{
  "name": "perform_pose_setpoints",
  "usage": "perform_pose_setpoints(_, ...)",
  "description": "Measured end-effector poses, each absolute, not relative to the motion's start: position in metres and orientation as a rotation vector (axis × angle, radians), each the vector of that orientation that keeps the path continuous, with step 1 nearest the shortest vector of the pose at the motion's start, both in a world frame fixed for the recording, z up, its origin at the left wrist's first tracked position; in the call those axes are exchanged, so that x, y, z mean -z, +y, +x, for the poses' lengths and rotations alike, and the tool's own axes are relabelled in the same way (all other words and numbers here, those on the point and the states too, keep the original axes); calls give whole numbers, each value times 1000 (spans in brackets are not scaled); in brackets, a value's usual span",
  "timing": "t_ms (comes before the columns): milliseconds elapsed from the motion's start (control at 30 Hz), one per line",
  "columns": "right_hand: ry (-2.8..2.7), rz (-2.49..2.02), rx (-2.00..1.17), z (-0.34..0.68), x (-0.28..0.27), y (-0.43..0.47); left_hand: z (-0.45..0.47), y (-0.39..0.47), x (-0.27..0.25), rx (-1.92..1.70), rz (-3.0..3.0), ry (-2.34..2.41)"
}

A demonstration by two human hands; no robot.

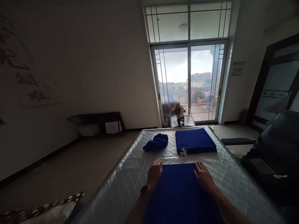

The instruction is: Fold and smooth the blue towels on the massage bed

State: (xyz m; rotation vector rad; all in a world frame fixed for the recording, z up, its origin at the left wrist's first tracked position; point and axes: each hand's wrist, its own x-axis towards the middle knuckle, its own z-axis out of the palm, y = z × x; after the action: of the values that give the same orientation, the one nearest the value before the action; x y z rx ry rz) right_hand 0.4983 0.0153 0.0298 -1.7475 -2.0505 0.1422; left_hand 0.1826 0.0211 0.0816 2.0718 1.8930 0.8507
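Note:
A flat blue cloth [179,193] with a straight far edge lies in front of me on the silvery quilted mattress [130,183]. At its far left corner is my left hand [154,171], closed, with the fingers bent over the cloth's edge. My right hand [203,175] rests on the far right corner, fingers stretched out and thumb apart. Beyond the hands sits a folded stack of blue cloth [195,140] with a white tag [184,152]. Left of that stack lies a crumpled blue cloth [157,143]. A dark watch [144,189] is on my left wrist.
A small dark table [171,121] with a potted plant [177,109] and a bottle [182,117] stands past the mattress, before sliding glass doors [189,84]. Dark bulky furniture [277,149] is close on the right. A low black shelf [100,123] stands along the left wall.

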Motion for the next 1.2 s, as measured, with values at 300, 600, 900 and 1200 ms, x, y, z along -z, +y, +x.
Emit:
perform_pose_setpoints(300,-2211,-1805,-60,504,-14,13,369,1,-50,-647,2435,1433)
perform_pose_setpoints(600,-2141,-1837,-81,498,-15,13,231,8,-26,-511,2231,1972)
perform_pose_setpoints(900,-2175,-1950,-104,496,-26,8,163,3,-27,-350,2160,2204)
perform_pose_setpoints(1200,-2168,-1935,-76,500,-17,0,274,3,-44,-401,2370,2033)
